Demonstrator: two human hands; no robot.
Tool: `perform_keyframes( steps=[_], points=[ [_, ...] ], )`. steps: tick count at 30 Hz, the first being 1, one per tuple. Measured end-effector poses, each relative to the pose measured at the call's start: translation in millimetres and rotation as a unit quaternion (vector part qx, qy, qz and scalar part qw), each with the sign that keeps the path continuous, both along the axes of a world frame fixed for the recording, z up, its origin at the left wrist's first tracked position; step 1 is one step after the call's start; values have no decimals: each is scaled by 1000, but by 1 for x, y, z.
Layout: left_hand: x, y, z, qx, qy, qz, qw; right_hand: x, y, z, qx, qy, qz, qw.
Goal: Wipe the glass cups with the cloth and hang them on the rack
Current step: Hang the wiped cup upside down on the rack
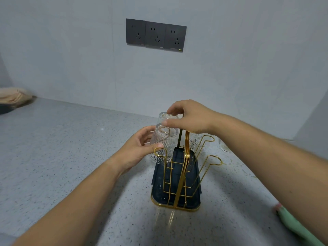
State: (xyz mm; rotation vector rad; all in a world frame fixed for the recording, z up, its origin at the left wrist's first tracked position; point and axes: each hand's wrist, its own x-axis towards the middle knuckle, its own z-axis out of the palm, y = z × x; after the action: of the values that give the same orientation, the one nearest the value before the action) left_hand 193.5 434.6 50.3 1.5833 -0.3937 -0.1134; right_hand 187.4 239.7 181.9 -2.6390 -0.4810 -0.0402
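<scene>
The clear ribbed glass cup point(162, 144) sits mouth-down over a left prong of the gold wire rack point(177, 183), which stands on the speckled grey table point(71, 157). The left hand point(136, 150) curls its fingers round the cup's side. The right hand point(190, 118) pinches its upturned base, probably. Let go off-centre, it could tip against the second cup point(166, 115) behind. Four cups seem visible, three bare prongs, one green cloth point(298, 228).

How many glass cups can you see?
4 cups: one in the left hand at the rack, one behind it in the right hand, one behind the rack, one beyond the right arm, partly hidden.
</scene>
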Motion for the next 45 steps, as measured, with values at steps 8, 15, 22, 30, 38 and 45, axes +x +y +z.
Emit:
perform_keyframes(
  steps=[8, 15, 22, 30, 38, 45],
  points=[
    [-23, 12, 36, -36, -25, 121, 992, -41, -61, 4, 169, -114, -89, 975],
    [-70, -34, 115, -160, -89, 125, 975, -98, -154, -20, 250, -131, -208, 936],
    [-108, -134, 133, -98, -47, -15, 994, -135, -237, -56, 291, -82, -281, 911],
    [-102, -256, 77, 40, 35, -16, 998, -132, -295, -99, 333, -21, -306, 892],
    [-34, -307, 10, 32, 113, 101, 988, -64, -283, -126, 379, 33, -241, 893],
    [18, -327, -13, -11, 128, 105, 986, 11, -270, -152, 340, 43, -216, 914]
  ],
)
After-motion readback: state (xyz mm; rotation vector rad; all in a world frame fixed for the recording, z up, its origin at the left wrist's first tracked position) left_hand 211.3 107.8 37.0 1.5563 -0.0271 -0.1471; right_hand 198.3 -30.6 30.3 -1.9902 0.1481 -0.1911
